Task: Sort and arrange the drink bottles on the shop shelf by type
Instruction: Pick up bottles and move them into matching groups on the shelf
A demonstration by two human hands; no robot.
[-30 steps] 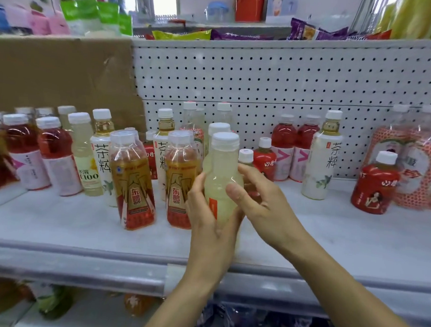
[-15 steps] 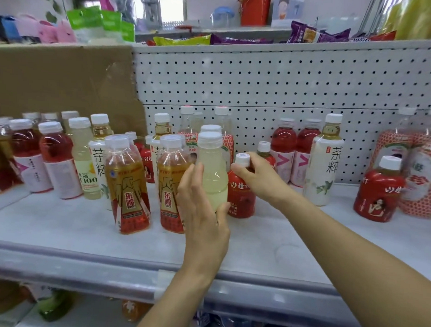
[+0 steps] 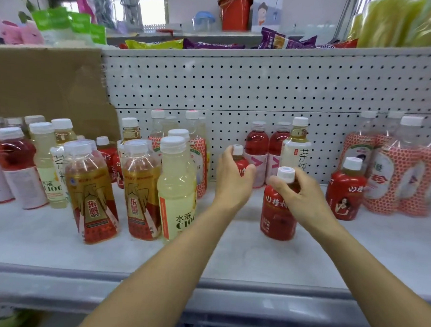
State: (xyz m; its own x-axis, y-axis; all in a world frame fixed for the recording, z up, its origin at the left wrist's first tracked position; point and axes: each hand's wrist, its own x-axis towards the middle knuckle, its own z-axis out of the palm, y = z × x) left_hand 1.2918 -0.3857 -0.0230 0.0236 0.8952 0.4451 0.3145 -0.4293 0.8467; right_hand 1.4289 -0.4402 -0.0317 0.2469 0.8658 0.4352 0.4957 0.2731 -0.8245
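Mixed drink bottles stand on the grey shop shelf (image 3: pixel 230 260). My right hand (image 3: pixel 299 194) grips a small red hawthorn bottle (image 3: pixel 276 215) by its neck, mid-shelf. My left hand (image 3: pixel 233 179) holds a second small red bottle (image 3: pixel 240 162) farther back, near the pegboard. A pale yellow C100 bottle (image 3: pixel 176 193) stands free just left of my left arm, beside two amber bottles (image 3: pixel 92 195) with red-gold labels. A third small red bottle (image 3: pixel 345 191) stands to the right.
Red drinks (image 3: pixel 14 167) and tea bottles crowd the left end. Two pink-red bottles (image 3: pixel 258 150) and a white tea bottle (image 3: pixel 296 147) stand at the pegboard (image 3: pixel 262 91). Large patterned bottles (image 3: pixel 394 171) fill the right. Bare shelf lies in front between my arms.
My left hand let go of the pale yellow bottle and reached back onto a small red bottle. My right hand pulled its red bottle forward and to the right.
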